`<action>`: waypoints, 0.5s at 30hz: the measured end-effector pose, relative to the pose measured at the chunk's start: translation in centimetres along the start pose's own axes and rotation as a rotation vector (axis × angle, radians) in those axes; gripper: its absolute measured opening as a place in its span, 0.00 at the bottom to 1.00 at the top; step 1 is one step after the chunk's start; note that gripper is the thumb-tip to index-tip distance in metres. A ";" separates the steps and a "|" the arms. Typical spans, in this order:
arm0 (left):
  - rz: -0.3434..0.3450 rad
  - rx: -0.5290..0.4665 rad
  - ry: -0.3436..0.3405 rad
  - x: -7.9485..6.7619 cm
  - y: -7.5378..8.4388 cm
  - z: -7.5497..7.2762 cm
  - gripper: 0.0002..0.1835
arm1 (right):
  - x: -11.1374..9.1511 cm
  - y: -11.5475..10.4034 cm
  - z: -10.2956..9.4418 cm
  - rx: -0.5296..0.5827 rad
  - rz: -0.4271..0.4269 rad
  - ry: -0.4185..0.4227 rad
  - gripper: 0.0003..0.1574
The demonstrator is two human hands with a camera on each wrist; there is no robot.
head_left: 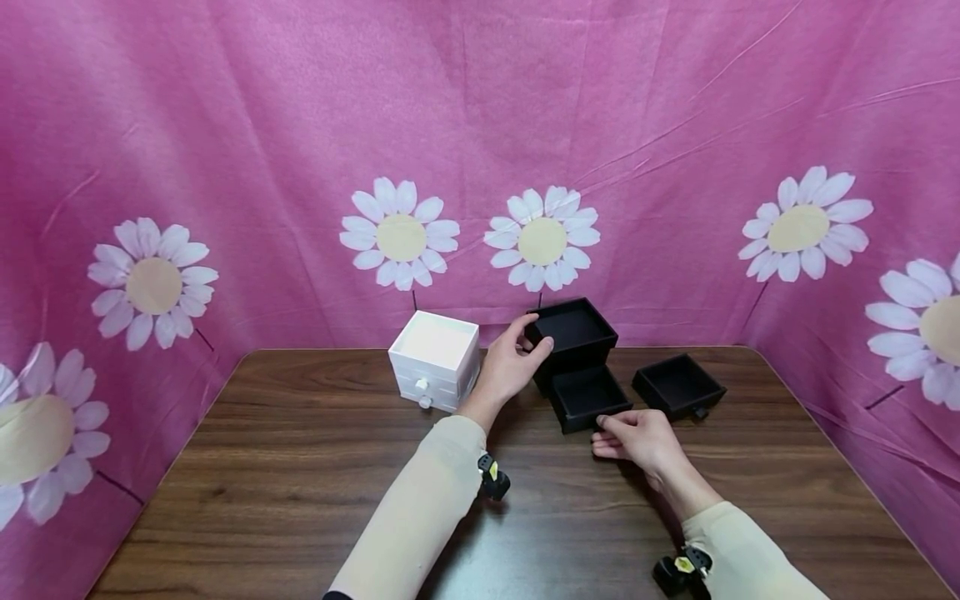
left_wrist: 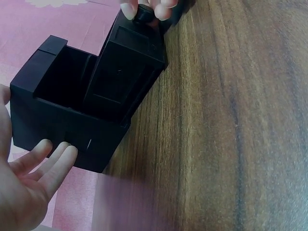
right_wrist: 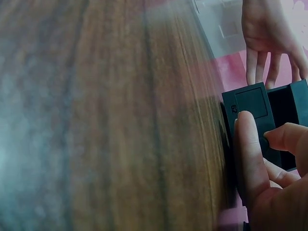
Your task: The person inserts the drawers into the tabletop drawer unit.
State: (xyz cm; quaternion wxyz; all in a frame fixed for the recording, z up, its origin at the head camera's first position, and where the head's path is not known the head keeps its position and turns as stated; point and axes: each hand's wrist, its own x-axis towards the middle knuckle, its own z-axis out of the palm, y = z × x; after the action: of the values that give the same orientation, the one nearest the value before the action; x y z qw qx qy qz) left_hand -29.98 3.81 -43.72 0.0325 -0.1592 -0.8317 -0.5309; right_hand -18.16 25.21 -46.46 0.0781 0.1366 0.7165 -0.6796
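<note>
1. We see the black box at the far side of the wooden table, right of the white box.
2. Our left hand is at the black box's left side, fingers nearly straight and spread, their tips touching that side; the thumb is at the top rim. We rest against the box here and do not wrap it.
3. Our right hand pinches the small black knob between thumb and fingers, with little gap left between them.
4. That knob sits on the front of the lower drawer, which juts out from the base of the black box towards us. Above it we see an open slot, and a shallow open tray tops the box.
5. A loose drawer lies on the table just right of the black box, its own knob facing us.
6. The white box has white knobs on its front.
7. Behind everything we see a pink drape printed with white daisies.
</note>
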 end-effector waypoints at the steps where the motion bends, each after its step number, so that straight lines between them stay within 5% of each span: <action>1: 0.000 0.000 0.000 0.0 0.0 0.0 0.30 | 0.0 0.0 0.0 -0.001 -0.001 -0.004 0.19; 15: -0.009 -0.011 -0.009 0.0 0.1 -0.1 0.30 | 0.3 0.1 -0.3 -0.054 -0.013 -0.019 0.20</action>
State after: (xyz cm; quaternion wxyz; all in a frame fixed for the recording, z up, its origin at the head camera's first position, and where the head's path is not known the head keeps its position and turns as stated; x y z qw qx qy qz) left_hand -29.94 3.76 -43.63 0.0256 -0.1581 -0.8297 -0.5348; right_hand -18.45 25.54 -46.60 0.0844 0.1234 0.7345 -0.6619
